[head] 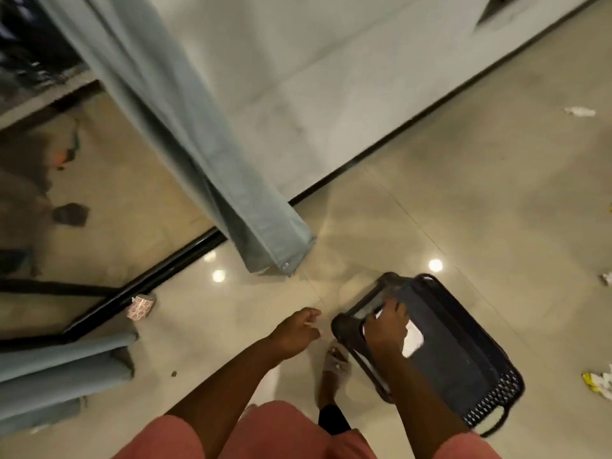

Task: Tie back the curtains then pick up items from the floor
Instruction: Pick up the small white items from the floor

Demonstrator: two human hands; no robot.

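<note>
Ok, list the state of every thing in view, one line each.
Basket: tilted, held by its rim, a white item inside.
Right hand: gripping the basket rim.
Left hand: loosely curled, holding nothing.
Curtain: gathered, hanging, hem off the floor.
Patterned scrap: lying by the black rail.
Yellow-white litter: on the floor.

Two hands are in view: the left hand (299, 332) and the right hand (385, 326). One dark plastic basket (457, 366) with one white item (413, 339) inside it. Two grey-blue curtains: one hanging curtain (185, 134) and one bunched curtain (63, 369) at the lower left. One patterned scrap (140, 306) lies on the floor (463, 210), and three pale scraps sit along the right side: one (579, 111), another (606, 278), a third (599, 385). One foot (334, 369) shows.
</note>
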